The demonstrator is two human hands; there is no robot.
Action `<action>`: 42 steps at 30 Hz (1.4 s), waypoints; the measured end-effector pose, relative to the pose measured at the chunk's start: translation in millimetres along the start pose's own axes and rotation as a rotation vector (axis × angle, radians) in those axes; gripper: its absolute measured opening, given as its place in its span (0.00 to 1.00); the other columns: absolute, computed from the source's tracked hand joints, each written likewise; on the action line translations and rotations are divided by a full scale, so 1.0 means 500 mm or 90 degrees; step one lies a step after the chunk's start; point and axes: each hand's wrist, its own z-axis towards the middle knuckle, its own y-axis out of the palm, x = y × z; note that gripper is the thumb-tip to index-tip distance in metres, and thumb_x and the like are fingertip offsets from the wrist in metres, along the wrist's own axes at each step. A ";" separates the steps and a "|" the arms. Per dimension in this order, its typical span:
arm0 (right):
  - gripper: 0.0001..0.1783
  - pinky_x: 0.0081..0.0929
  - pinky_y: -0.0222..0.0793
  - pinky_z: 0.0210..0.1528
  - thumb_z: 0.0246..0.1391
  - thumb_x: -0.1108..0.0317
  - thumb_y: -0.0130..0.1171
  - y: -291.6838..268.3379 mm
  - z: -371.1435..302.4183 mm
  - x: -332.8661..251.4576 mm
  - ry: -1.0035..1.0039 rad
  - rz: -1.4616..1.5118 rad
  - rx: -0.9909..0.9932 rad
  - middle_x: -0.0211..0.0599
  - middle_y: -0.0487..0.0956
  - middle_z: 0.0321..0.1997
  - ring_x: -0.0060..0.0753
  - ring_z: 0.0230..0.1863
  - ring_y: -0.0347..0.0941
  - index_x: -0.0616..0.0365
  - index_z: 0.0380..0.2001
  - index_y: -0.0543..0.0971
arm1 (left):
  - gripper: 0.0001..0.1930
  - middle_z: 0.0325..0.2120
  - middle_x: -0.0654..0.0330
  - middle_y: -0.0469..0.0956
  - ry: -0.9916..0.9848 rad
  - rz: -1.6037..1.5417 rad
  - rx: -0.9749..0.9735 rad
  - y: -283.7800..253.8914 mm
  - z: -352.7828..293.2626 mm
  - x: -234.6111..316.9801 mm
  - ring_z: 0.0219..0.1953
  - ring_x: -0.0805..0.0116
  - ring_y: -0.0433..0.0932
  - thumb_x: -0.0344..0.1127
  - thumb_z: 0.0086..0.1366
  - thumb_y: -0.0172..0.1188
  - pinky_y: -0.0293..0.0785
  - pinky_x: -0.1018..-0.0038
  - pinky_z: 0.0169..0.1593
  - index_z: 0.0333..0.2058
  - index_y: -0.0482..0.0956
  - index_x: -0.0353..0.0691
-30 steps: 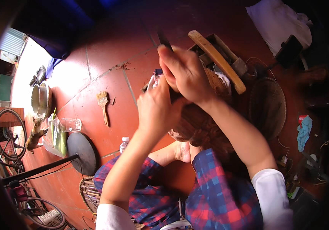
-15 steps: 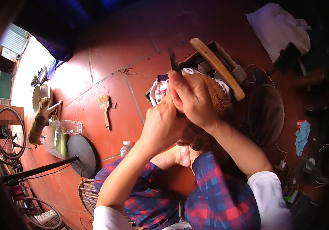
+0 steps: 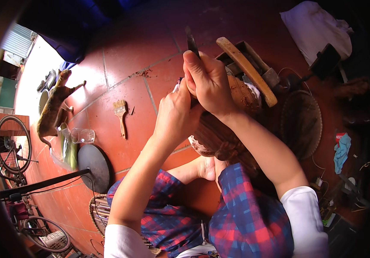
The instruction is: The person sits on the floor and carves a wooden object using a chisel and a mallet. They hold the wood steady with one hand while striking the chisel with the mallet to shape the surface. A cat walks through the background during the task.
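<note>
Both my hands are closed together in the middle of the view, over a carved brown wood piece (image 3: pixel 219 135). My right hand (image 3: pixel 210 81) grips a narrow, dark metal chisel (image 3: pixel 192 44), with the thumb laid along it. The chisel's visible end points up and away from me. Just below and left, my left hand (image 3: pixel 174 116) is wrapped round the tool's lower part, pressed against the right hand; the grip itself is hidden. Reddish wood shavings (image 3: pixel 243 96) lie on the carving's far right side, beside a pale cloth (image 3: pixel 253 91) partly tucked under it.
A wooden bar (image 3: pixel 247 71) lies across a box of tools (image 3: pixel 253 58) beyond the carving. Left on the red tiles are a flat brush (image 3: pixel 120 117), a clear plastic cup (image 3: pixel 83 135), a round black stand base (image 3: pixel 94 167) and a cat (image 3: pixel 55 107). A round tray (image 3: pixel 301 124) lies right.
My hands and the chisel have shifted slightly up and left, and more of the carving's near end shows. The cat has raised its head and moved away from the bowl. My left forearm now hides the bottle.
</note>
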 end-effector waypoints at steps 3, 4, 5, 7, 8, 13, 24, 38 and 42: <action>0.21 0.20 0.54 0.19 0.64 0.59 0.50 0.000 -0.009 -0.013 0.046 0.010 -0.017 0.24 0.65 0.13 0.14 0.16 0.59 0.60 0.18 0.70 | 0.19 0.27 0.43 0.77 0.008 -0.029 -0.010 0.001 -0.020 -0.001 0.30 0.41 0.76 0.31 0.50 0.62 0.72 0.54 0.33 0.39 0.66 0.34; 0.21 0.19 0.54 0.19 0.64 0.59 0.49 -0.009 -0.030 -0.001 0.105 0.046 -0.024 0.22 0.64 0.13 0.13 0.17 0.58 0.59 0.18 0.69 | 0.20 0.27 0.43 0.77 0.000 -0.034 -0.057 -0.001 -0.041 0.008 0.31 0.41 0.76 0.31 0.50 0.63 0.73 0.54 0.34 0.40 0.66 0.33; 0.22 0.18 0.54 0.19 0.64 0.59 0.48 -0.015 -0.052 -0.005 0.105 0.029 -0.012 0.21 0.64 0.13 0.12 0.17 0.58 0.58 0.18 0.69 | 0.22 0.27 0.44 0.77 0.042 -0.036 -0.041 0.011 -0.054 0.016 0.32 0.41 0.77 0.32 0.48 0.65 0.73 0.55 0.34 0.40 0.66 0.34; 0.23 0.16 0.49 0.16 0.65 0.57 0.46 -0.021 -0.042 0.003 0.066 0.000 0.014 0.20 0.61 0.12 0.10 0.14 0.54 0.56 0.17 0.67 | 0.21 0.26 0.45 0.77 0.009 0.013 -0.009 0.014 -0.030 0.013 0.32 0.42 0.77 0.32 0.48 0.64 0.73 0.55 0.34 0.39 0.67 0.35; 0.23 0.14 0.43 0.13 0.66 0.55 0.44 -0.018 -0.017 0.001 0.033 -0.018 0.037 0.20 0.59 0.11 0.08 0.11 0.50 0.54 0.18 0.65 | 0.20 0.26 0.45 0.78 -0.005 0.031 -0.005 0.017 -0.019 0.018 0.32 0.42 0.77 0.31 0.48 0.64 0.72 0.55 0.34 0.39 0.67 0.36; 0.23 0.15 0.48 0.14 0.67 0.53 0.40 -0.013 0.018 -0.081 -0.087 -0.005 -0.040 0.22 0.61 0.12 0.12 0.11 0.53 0.56 0.21 0.66 | 0.22 0.36 0.47 0.78 0.004 -0.029 0.060 -0.009 -0.009 0.027 0.41 0.45 0.77 0.36 0.53 0.64 0.73 0.57 0.40 0.45 0.69 0.38; 0.20 0.21 0.60 0.38 0.64 0.56 0.41 -0.286 -0.112 -0.214 -0.166 0.267 0.306 0.36 0.64 0.31 0.29 0.34 0.59 0.61 0.27 0.72 | 0.33 0.64 0.50 0.55 -0.143 0.169 0.168 -0.018 -0.190 -0.071 0.67 0.44 0.50 0.51 0.63 0.52 0.45 0.51 0.66 0.61 0.62 0.38; 0.21 0.12 0.63 0.20 0.64 0.51 0.44 -0.300 -0.144 -0.150 0.118 0.407 0.411 0.37 0.71 0.36 0.18 0.22 0.63 0.59 0.46 0.68 | 0.25 0.61 0.46 0.61 -0.107 0.157 0.185 -0.011 -0.136 -0.044 0.65 0.45 0.55 0.40 0.64 0.55 0.48 0.53 0.66 0.57 0.67 0.37; 0.10 0.14 0.62 0.20 0.64 0.63 0.46 -0.298 -0.144 -0.141 0.107 0.490 0.271 0.33 0.64 0.34 0.20 0.21 0.63 0.59 0.42 0.65 | 0.13 0.47 0.50 0.76 -0.087 -0.063 0.136 -0.003 -0.229 -0.013 0.53 0.52 0.73 0.25 0.55 0.60 0.67 0.63 0.56 0.41 0.78 0.35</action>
